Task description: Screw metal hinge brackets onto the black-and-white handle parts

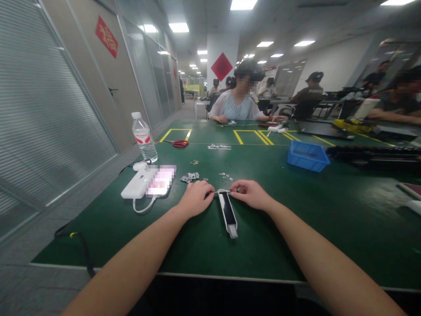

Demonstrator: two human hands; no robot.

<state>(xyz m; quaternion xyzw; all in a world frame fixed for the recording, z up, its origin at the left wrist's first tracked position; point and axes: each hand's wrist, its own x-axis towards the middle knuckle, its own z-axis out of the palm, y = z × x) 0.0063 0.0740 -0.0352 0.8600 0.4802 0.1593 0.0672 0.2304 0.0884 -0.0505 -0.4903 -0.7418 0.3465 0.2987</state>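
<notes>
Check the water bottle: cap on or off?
On: the white cap sits atop the bottle, covering its mouth.

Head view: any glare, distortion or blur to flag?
Head view: ceiling lights blown out; head view: pale glare on the right of the green table; head view: wide-angle stretch toward the edges; head view: phone screen pixelated; head view: white-framed strip readable in outline, fine detail soft.

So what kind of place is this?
Probably an office used as a workshop. The slatted blinds look office-like, while the green table, with small metal rings and a blue bin on it, suggests hands-on work.
</notes>
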